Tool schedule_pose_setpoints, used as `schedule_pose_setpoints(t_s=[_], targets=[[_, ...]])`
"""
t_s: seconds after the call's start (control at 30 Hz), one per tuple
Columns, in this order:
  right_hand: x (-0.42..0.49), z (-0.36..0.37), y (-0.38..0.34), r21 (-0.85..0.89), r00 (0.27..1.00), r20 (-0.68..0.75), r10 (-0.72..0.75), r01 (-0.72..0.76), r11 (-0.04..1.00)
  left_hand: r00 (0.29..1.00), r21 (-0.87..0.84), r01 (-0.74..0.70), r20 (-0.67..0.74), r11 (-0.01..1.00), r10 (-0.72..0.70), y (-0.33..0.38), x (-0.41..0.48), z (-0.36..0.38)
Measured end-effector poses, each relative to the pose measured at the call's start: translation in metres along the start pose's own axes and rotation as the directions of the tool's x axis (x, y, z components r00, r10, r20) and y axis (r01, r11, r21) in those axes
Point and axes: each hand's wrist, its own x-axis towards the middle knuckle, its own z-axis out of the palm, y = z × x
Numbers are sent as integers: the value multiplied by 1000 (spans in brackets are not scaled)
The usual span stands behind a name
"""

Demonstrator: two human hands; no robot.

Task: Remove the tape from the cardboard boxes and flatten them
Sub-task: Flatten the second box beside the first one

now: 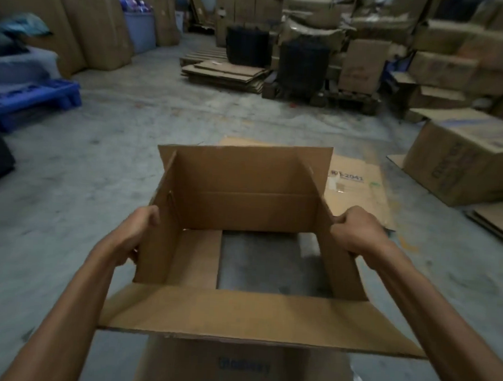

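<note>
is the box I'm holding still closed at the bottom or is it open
Open. Through the box, held between the left hand and right hand, bare floor shows; one bottom flap hangs beside it.

A single head-worn view looked forward and down from the person's own height, close over both forearms and the open cardboard box (243, 219) held before the chest. Its wide angle also took in the concrete floor (115, 154) ahead and stacked cartons (443, 63) along the far side, blurred
</note>
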Motion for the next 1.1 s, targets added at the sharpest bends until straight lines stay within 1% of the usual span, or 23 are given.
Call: schedule_pose_setpoints(t_s=[0.07, 0.13, 0.17, 0.2, 0.23, 0.3, 0.33, 0.4, 0.53, 0.6, 0.7, 0.77, 0.8, 0.87, 0.9, 0.93, 0.97, 1.0, 1.03, 1.1], targets=[[-7, -27, -5, 7, 998, -39, -43, 44, 999, 999, -95, -33, -38, 995, 29, 14, -14, -8], [-11, -55, -6, 68, 995, -75, -70, 75, 995, 993, -197, -70, -106, 978, 50, 27, -21, -24], [-9, -67, -4, 108, 993, -97, -74, 85, 991, 990, -226, -101, -123, 969, 74, 36, -23, -31], [-6, -74, -2, 146, 991, -120, -67, 84, 986, 987, -216, -128, -121, 968, 103, 43, -25, -36], [-1, -78, 0, 183, 987, -151, -57, 85, 979, 986, -191, -150, -106, 970, 132, 49, -25, -39], [7, -77, 3, 242, 978, -205, -32, 82, 967, 983, -54, -173, -67, 983, 169, 63, -26, -39], [11, -72, 3, 270, 976, -215, -20, 79, 959, 982, 17, -182, -44, 983, 182, 67, -26, -38], [18, -68, 3, 314, 970, -241, -14, 92, 945, 972, 105, -226, -34, 968, 231, 78, -24, -38], [26, -69, -8, 313, 960, -278, -31, 121, 942, 948, 187, -310, -12, 932, 317, 96, -28, -41], [29, -73, -18, 364, 957, -290, -2, 112, 925, 928, 233, -363, 6, 902, 372, 107, -37, -41], [29, -85, -30, 406, 954, -301, 2, 126, 905, 916, 233, -385, -25, 893, 401, 124, -46, -45], [21, -96, -33, 313, 954, -294, -66, 161, 936, 908, 159, -378, -125, 912, 399, 132, -45, -50], [16, -102, -35, 227, 953, -277, -126, 192, 955, 900, 97, -365, -216, 926, 378, 137, -42, -54], [2, -116, -41, 41, 933, -220, -284, 300, 953, 880, -98, -325, -395, 941, 263, 146, -37, -61], [-6, -123, -45, -29, 915, -179, -361, 362, 932, 876, -219, -329, -434, 919, 210, 150, -35, -64], [-12, -130, -48, -74, 891, -143, -430, 424, 903, 879, -346, -340, -449, 874, 164, 155, -34, -66], [-18, -139, -50, -109, 857, -121, -501, 490, 865, 885, -476, -351, -449, 806, 120, 160, -34, -69], [-23, -149, -53, -144, 819, -109, -564, 548, 824, 891, -594, -365, -446, 717, 85, 164, -34, -72], [-26, -158, -53, -181, 784, -102, -612, 591, 786, 894, -686, -381, -444, 620, 59, 168, -31, -74], [-34, -173, -54, -287, 724, -94, -683, 637, 715, 894, -791, -416, -445, 449, 43, 180, -29, -78]])
